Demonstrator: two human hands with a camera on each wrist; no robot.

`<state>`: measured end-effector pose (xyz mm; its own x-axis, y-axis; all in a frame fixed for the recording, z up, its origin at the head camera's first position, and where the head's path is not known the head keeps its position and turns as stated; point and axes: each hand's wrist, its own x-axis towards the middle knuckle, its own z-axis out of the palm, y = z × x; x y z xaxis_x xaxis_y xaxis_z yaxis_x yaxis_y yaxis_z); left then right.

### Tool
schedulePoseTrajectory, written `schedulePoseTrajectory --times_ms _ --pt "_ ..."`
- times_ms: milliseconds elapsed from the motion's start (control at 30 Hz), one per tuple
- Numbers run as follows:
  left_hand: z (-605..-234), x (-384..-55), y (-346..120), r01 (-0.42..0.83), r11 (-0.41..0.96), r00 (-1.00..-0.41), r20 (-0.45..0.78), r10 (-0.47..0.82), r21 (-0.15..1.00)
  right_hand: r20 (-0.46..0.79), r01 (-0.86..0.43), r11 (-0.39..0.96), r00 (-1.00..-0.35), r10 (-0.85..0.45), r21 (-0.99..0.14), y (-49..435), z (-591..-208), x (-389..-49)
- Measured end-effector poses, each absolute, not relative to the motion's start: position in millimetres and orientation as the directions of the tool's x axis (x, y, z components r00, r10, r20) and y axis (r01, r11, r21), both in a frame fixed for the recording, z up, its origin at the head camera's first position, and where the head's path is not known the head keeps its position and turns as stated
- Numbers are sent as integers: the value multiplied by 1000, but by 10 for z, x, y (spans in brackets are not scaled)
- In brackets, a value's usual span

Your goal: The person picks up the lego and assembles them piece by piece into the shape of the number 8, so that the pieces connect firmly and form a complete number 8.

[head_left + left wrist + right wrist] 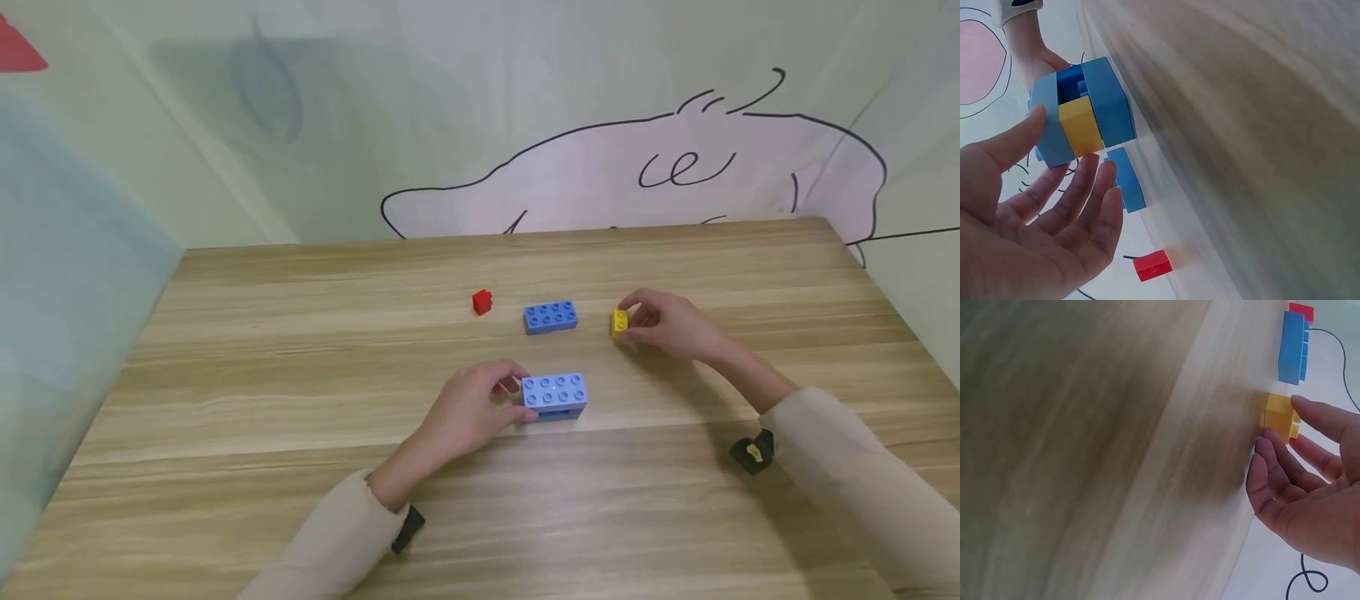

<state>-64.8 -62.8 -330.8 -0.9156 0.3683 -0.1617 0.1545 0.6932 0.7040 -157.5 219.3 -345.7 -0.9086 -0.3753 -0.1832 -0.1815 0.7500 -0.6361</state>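
Observation:
My left hand (472, 408) grips the left end of a stack of toy bricks (555, 390) between thumb and fingers. In the left wrist view two blue bricks make up its top and bottom, with a yellow brick (1080, 127) between them at the near end and a gap beside it. With thumb and fingertips, my right hand (675, 327) pinches a small yellow brick (619, 323) on the table. Its studs face up, and in the right wrist view the brick (1279, 417) shows between thumb and fingers.
A blue eight-stud brick (551, 317) lies on the wooden table (300, 358), left of the small yellow brick. Farther left is a small red brick (482, 302), its stud pointing sideways. Behind the table's far edge hangs a pale backdrop (337, 125) with line drawings.

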Motion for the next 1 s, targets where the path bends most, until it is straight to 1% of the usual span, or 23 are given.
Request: schedulePoseTrajectory --times_ms 267,567,700,800,1000 --pt "-3308 -654 -638 170 678 -913 -145 382 715 -150 -199 747 -916 -372 -634 2180 -3466 -1563" --pt "-3309 -655 -641 174 674 -913 -139 384 718 -158 -197 755 -916 -370 -625 2166 -3464 -1542" --pt "-3308 -656 -641 176 670 -912 -137 386 721 -141 -242 722 -894 -426 -648 2142 -3454 -1486" --pt "-3303 -658 -640 170 672 -912 -143 384 721 -107 -300 681 -866 -488 -668 2109 -3420 -1423" --pt "-3303 -660 -641 162 669 -914 -145 379 725 -58 -382 602 -811 -582 -701 1982 -3212 -1232"
